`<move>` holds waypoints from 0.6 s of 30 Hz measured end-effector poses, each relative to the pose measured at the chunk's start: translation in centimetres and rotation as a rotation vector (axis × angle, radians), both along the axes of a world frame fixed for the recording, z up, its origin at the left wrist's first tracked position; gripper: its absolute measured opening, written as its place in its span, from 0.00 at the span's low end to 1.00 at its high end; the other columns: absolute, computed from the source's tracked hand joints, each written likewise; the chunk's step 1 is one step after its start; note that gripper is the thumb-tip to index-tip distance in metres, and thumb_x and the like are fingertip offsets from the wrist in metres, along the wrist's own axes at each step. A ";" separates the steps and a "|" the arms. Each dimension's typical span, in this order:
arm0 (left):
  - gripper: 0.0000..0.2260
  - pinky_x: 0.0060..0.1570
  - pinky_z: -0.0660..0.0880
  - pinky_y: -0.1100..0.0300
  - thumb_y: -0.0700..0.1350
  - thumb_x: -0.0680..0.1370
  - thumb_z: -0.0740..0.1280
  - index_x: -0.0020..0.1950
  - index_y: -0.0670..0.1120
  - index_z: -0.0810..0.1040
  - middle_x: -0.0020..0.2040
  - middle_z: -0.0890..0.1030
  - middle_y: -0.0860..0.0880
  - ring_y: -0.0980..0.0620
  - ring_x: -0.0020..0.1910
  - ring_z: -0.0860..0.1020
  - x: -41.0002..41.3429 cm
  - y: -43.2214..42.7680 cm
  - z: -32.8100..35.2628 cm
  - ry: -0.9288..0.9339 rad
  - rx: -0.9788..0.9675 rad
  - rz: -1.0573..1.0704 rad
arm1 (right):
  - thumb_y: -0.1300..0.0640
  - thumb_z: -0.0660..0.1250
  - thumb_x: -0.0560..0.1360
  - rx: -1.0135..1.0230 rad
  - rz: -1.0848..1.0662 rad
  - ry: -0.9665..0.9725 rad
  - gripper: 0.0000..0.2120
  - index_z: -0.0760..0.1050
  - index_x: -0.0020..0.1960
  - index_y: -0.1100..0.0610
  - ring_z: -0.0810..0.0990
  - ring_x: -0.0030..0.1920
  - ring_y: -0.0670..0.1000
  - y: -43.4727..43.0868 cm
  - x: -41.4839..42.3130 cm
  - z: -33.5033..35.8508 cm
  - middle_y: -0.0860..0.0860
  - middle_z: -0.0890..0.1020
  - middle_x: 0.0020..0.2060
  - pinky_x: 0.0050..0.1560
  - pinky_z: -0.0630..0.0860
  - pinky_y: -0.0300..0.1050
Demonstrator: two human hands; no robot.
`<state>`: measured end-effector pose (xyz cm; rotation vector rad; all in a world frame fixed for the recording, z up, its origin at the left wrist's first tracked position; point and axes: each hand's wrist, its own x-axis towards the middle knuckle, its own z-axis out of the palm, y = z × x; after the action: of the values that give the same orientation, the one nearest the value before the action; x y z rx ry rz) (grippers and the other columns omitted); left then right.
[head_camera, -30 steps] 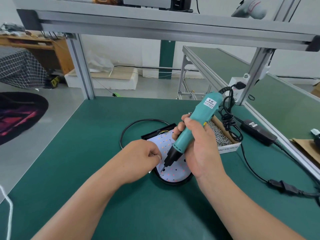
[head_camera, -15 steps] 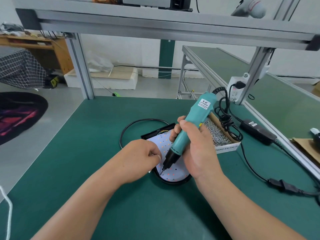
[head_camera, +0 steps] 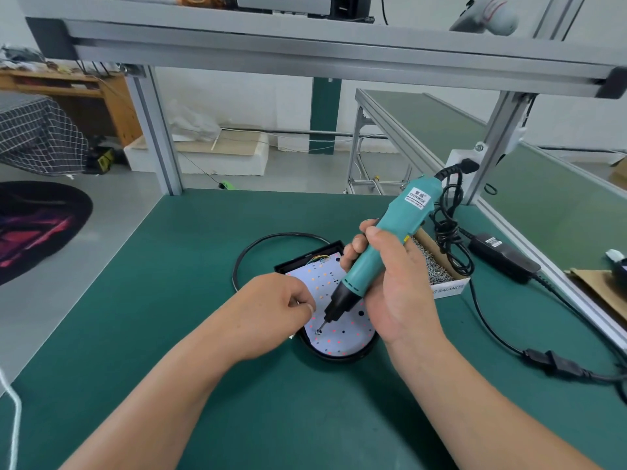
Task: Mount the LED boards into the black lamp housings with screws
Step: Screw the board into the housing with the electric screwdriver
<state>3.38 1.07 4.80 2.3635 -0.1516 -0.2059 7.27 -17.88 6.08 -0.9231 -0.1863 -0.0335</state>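
While the right hand (head_camera: 393, 293) wraps its fingers round the teal electric screwdriver (head_camera: 390, 239), the bit meets a screw (head_camera: 319, 331) at seven o'clock of that grip, on the LED board (head_camera: 342, 340). The board sits in the black lamp housing (head_camera: 339, 358) on the green table (head_camera: 152, 300). The left hand (head_camera: 268, 313), at nine o'clock of the screw, has curled fingers; whether they pinch anything cannot be told. Both hands hide much of the board, which is white and dotted red and orange. A box of screws (head_camera: 437, 271) lies at two o'clock.

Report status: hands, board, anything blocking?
Right hand grips screwdriver, bit on screw in LED board. Left hand curled beside bit. Board in black housing. Nothing blocking.
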 end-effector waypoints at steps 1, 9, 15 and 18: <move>0.08 0.30 0.71 0.61 0.49 0.79 0.65 0.46 0.59 0.84 0.34 0.82 0.60 0.59 0.27 0.73 0.0 0.0 0.0 0.005 -0.001 -0.004 | 0.60 0.68 0.79 0.005 -0.005 0.007 0.06 0.76 0.54 0.59 0.75 0.40 0.54 -0.1 0.0 0.1 0.55 0.75 0.39 0.44 0.78 0.47; 0.11 0.32 0.71 0.63 0.45 0.77 0.65 0.53 0.59 0.84 0.37 0.82 0.53 0.59 0.29 0.72 -0.3 0.1 0.5 0.039 -0.080 -0.053 | 0.58 0.67 0.79 0.109 -0.043 0.009 0.06 0.75 0.54 0.59 0.77 0.38 0.52 -1.5 0.6 1.1 0.52 0.75 0.38 0.45 0.78 0.46; 0.08 0.33 0.69 0.66 0.50 0.78 0.74 0.55 0.59 0.83 0.31 0.73 0.58 0.58 0.30 0.72 -0.5 -0.4 0.1 -0.030 -0.214 -0.085 | 0.58 0.66 0.81 0.256 -0.050 0.014 0.04 0.75 0.52 0.59 0.76 0.39 0.51 -2.4 0.9 1.8 0.51 0.75 0.38 0.47 0.77 0.47; 0.07 0.35 0.70 0.64 0.52 0.77 0.75 0.55 0.60 0.84 0.32 0.74 0.58 0.58 0.31 0.72 -0.4 -0.6 -0.1 -0.081 -0.236 -0.063 | 0.58 0.65 0.82 0.298 -0.045 0.023 0.04 0.74 0.53 0.59 0.76 0.39 0.51 -2.6 0.9 1.9 0.51 0.74 0.38 0.47 0.77 0.47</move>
<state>2.94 0.45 4.68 2.1347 -0.2740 -0.1158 8.18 -20.45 7.96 -0.6300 -0.1344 -0.0895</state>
